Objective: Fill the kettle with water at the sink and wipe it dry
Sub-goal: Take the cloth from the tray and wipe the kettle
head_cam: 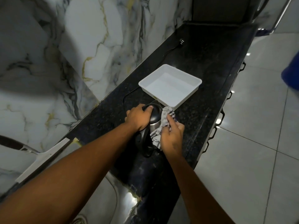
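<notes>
A steel kettle (pixel 155 125) with a black lid and black handle stands on the dark granite counter (pixel 202 62). My left hand (pixel 140 118) lies on its lid and upper handle, holding it. My right hand (pixel 172 137) presses a white cloth with dark stripes (pixel 165 118) against the kettle's right side. The cloth covers much of the steel body. The sink (pixel 103 196) shows at the bottom left, with its drain at the lower edge.
A shallow white plastic tray (pixel 144 83) sits just behind the kettle. A black power cord with its plug (pixel 181 41) runs along the marble wall. The counter's front edge drops to a tiled floor on the right, where something blue (pixel 291 73) stands.
</notes>
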